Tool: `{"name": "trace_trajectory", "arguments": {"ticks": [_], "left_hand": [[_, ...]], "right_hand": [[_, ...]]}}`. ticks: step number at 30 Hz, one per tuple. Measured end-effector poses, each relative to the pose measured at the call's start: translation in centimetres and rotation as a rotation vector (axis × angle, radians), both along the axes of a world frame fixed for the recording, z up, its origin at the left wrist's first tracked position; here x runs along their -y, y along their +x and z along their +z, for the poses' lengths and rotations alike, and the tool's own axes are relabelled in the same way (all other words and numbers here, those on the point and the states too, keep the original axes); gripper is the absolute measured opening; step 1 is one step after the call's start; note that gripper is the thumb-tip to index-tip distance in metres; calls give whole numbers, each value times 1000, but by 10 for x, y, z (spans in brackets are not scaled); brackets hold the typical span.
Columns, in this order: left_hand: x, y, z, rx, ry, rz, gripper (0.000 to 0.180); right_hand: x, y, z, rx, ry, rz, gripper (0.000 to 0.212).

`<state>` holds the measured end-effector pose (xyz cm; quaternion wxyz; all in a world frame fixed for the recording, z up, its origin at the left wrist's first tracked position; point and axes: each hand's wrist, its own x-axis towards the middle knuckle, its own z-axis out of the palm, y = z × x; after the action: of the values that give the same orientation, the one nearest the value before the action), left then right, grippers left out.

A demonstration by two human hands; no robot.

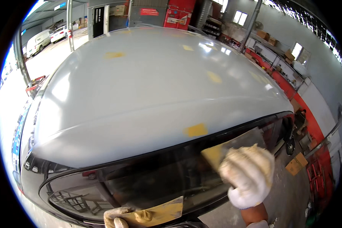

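My right hand [249,174], in a white work glove, is closed round a flat putty spreader [245,140] held over the car's dark side window. Yellow putty coats the spreader's left end. At the lower edge my left hand [116,218], gloved too, grips a flat putty board [165,211] that is stained yellow and carries a small lump of putty [143,216]. Beyond both hands spreads the pale grey car roof [140,87]. A square yellow putty patch [196,130] sits on its near edge, just left of the spreader and apart from it.
More yellow patches mark the roof, among them one at far left [114,55] and one at right [214,77]. The dark window [152,178] lies below the roof edge. A cluttered workbench [277,64] runs along the right wall; a cardboard box [296,164] rests on the floor.
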<state>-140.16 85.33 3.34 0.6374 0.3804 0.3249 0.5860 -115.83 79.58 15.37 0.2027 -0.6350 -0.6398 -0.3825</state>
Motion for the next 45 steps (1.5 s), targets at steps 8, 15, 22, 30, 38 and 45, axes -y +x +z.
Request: {"name": "trace_trajectory", "arguments": {"ticks": [8, 15, 22, 30, 38, 45], "left_hand": [[-7, -28, 2, -127, 65, 61, 38], [-13, -49, -13, -102, -35, 28, 40], [-17, -47, -16, 49, -23, -13, 37], [-24, -51, -16, 60, 2, 0, 37], [-26, -59, -22, 71, -61, -14, 36], [-23, -51, -2, -267, 132, 78, 35]], "right_hand": [[-73, -48, -13, 1, -29, 253, 34], [-81, -58, -36, -1, -22, 191, 31], [-95, -56, -26, 49, 8, 188, 33], [-87, -65, -25, 72, 11, 195, 34], [-92, -68, -36, 66, -38, 182, 32], [-35, -52, -8, 52, 0, 15, 29]]}}
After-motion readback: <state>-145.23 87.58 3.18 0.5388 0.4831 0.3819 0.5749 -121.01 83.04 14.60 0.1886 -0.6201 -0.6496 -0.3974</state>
